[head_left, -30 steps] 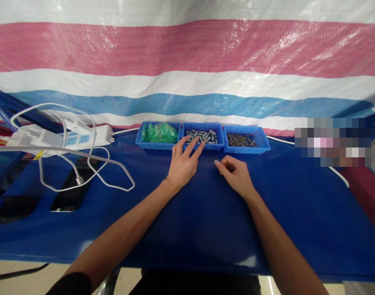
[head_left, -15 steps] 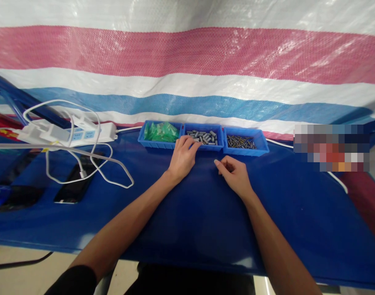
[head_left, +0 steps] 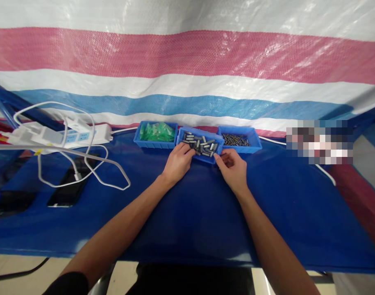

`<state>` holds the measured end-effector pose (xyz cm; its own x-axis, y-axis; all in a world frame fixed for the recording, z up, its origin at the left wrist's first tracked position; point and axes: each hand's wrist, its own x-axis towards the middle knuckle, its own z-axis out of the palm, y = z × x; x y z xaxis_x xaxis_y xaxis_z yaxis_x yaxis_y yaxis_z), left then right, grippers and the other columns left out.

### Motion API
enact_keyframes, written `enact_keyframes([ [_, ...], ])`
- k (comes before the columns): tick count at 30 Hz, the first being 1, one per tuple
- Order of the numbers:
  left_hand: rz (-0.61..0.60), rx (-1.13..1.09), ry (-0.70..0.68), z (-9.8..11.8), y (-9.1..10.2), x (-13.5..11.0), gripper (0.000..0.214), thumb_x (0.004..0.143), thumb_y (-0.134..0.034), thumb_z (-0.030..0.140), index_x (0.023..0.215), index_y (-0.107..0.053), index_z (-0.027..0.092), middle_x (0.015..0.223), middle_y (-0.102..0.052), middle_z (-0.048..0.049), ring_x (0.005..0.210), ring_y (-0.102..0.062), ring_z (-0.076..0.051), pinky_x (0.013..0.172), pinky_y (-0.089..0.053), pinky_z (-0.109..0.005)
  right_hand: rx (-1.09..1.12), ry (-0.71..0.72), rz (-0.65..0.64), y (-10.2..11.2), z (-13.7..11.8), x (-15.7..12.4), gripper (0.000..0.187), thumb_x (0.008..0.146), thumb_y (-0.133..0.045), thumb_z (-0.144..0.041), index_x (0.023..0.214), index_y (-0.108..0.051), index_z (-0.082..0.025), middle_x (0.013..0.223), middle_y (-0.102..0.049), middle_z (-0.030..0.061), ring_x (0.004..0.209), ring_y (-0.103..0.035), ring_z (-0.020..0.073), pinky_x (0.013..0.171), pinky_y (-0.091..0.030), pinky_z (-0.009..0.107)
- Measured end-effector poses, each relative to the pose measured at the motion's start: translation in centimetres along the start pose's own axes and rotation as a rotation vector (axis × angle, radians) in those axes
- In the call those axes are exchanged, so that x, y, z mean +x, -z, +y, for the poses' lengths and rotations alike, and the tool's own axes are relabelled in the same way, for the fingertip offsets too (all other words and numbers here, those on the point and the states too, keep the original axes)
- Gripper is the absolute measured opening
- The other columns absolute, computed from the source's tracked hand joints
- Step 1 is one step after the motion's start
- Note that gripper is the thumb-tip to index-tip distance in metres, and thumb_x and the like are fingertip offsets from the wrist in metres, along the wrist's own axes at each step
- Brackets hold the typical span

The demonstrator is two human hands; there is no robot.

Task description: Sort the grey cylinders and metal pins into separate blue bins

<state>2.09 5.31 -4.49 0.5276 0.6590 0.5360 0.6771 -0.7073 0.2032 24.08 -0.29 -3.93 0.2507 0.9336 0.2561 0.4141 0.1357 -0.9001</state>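
Three small blue trays stand in a row at the back of the blue table (head_left: 190,213). The left tray (head_left: 139,141) holds green bags, and the right tray (head_left: 253,144) holds dark screws. The middle tray (head_left: 205,157), full of small grey metal pieces, is tilted and pulled out of the row toward me. My left hand (head_left: 177,163) is closed on its near left edge. My right hand (head_left: 234,169) has curled fingers and grips the tray's near right corner with the thumb against it.
A white power strip (head_left: 82,135) with looping white cables lies at the back left. A black phone (head_left: 67,186) lies beneath the cables. A striped tarp (head_left: 187,61) hangs behind the table. The table's front edge runs near my elbows.
My left hand went from spread over the middle tray to gripping its edge. The right hand moved up to the tray's corner. The tray has come forward and tilted.
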Motion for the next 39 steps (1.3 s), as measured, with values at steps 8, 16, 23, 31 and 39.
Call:
enact_keyframes([
  [8, 0.007, -0.063, -0.036, 0.5, 0.2, -0.5, 0.011, 0.098, -0.064, 0.018, 0.1, -0.074, 0.017, 0.101, -0.073, -0.0102, 0.1, -0.065, -0.025, 0.091, -0.056, -0.04, -0.066, 0.069, -0.067, 0.1, 0.1, -0.1, 0.025, 0.096, -0.068, -0.047, 0.094, -0.056, -0.025, 0.074, -0.063, 0.0, 0.06, -0.061, 0.0171, 0.057, -0.05, 0.03],
  [16, -0.085, -0.106, -0.185, 2.4, 0.3, -0.6, 0.025, 0.105, -0.058, 0.03, 0.119, -0.074, 0.018, 0.101, -0.073, -0.0092, 0.096, -0.066, -0.024, 0.091, -0.057, -0.039, -0.179, 0.187, -0.212, 1.1, 0.5, 0.3, 0.016, 0.1, -0.06, -0.036, 0.09, -0.053, -0.025, 0.076, -0.063, 0.0018, 0.068, -0.065, 0.0199, 0.067, -0.054, 0.032],
  [23, -0.127, -0.114, -0.186, 2.7, 0.0, -0.7, 0.029, 0.106, -0.057, 0.031, 0.127, -0.073, 0.019, 0.098, -0.07, -0.0077, 0.091, -0.068, -0.021, 0.087, -0.06, -0.035, -0.228, 0.257, -0.294, 2.1, 0.7, 0.6, 0.015, 0.099, -0.06, -0.03, 0.087, -0.053, -0.025, 0.078, -0.065, 0.0028, 0.069, -0.065, 0.0199, 0.068, -0.051, 0.032],
  [31, -0.17, -0.117, -0.152, 2.9, 0.0, -0.7, 0.026, 0.107, -0.055, 0.032, 0.121, -0.074, 0.019, 0.098, -0.072, -0.0085, 0.094, -0.071, -0.022, 0.088, -0.061, -0.036, -0.25, 0.34, -0.312, 2.3, 0.5, 0.8, 0.013, 0.1, -0.059, -0.028, 0.088, -0.056, -0.024, 0.08, -0.065, 0.0028, 0.071, -0.063, 0.0198, 0.071, -0.049, 0.032],
  [39, -0.171, -0.191, -0.179, 2.7, -0.3, -1.0, 0.024, 0.106, -0.058, 0.032, 0.115, -0.076, 0.018, 0.103, -0.076, -0.0083, 0.097, -0.074, -0.022, 0.087, -0.061, -0.034, -0.294, 0.382, -0.342, 2.5, 0.7, 0.7, 0.01, 0.101, -0.057, -0.026, 0.092, -0.061, -0.024, 0.087, -0.066, 0.0059, 0.077, -0.066, 0.022, 0.073, -0.05, 0.033],
])
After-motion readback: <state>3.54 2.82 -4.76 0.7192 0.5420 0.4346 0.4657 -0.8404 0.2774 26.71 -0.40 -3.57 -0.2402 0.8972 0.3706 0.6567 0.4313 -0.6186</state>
